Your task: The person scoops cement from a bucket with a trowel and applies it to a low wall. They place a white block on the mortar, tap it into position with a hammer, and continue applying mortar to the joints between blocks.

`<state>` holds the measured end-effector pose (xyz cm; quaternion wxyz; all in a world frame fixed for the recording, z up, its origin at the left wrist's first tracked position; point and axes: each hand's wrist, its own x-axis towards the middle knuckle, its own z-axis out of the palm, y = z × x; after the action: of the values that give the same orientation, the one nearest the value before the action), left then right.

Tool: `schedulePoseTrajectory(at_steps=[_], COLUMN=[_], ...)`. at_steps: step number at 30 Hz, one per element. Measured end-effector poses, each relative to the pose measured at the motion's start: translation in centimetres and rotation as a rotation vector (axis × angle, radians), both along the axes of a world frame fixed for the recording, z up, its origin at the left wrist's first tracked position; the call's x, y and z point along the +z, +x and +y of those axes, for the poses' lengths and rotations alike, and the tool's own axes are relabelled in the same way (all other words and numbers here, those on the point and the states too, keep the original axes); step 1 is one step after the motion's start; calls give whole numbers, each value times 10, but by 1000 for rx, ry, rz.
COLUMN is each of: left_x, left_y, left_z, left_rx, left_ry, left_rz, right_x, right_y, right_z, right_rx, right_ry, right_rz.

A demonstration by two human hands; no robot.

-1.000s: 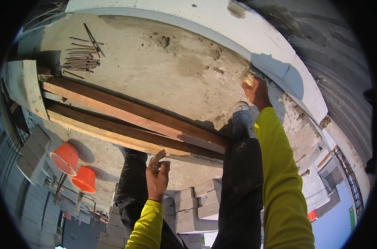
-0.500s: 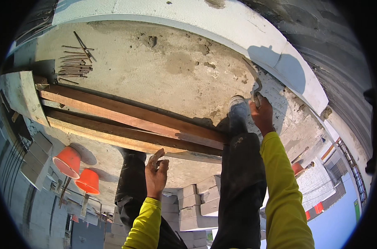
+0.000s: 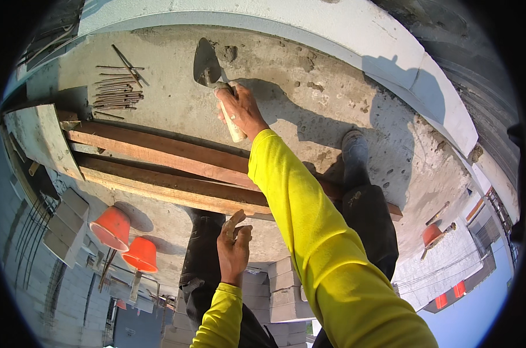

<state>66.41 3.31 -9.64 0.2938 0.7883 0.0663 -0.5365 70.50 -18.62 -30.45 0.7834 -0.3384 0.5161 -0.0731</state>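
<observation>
My right hand (image 3: 243,109) is closed around the pale handle of a trowel (image 3: 205,61). The trowel's dark grey blade points away from me, over the rough concrete surface (image 3: 176,81), close to some crumbs of mortar. Whether the blade touches the concrete, I cannot tell. My left hand (image 3: 234,249) has its fingers apart and somewhat bent, with nothing seen in it, just on the near side of the long wooden beams (image 3: 176,189). My right sleeve covers part of those beams.
Several thin steel rods (image 3: 117,93) lie at the far left. A pale board (image 3: 44,139) stands across the beams' left end. Orange buckets (image 3: 111,227) stand at lower left, grey blocks (image 3: 286,293) between my legs. A white curved ledge (image 3: 263,26) bounds the far side. My boot (image 3: 355,152) rests beyond the beams.
My right hand has swung left and away from me with the trowel, from beside my right boot to the concrete at far middle-left. My left hand stays near the beams.
</observation>
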Motion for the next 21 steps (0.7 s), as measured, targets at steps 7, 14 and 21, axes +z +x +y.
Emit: schedulePoseTrajectory(at_steps=[7, 14, 21], left_x=[3, 2, -3], left_y=[2, -3, -10], left_z=[-1, -5, -10], left_rx=[51, -6, -87], left_ry=[-51, -31, 16], left_rz=[36, 59, 50], right_x=[11, 39, 9], right_y=[-149, -234, -259], right_z=[-16, -17, -43], right_rx=[-316, 828, 778], right_ry=[37, -717, -1084], right_rz=[273, 486, 733])
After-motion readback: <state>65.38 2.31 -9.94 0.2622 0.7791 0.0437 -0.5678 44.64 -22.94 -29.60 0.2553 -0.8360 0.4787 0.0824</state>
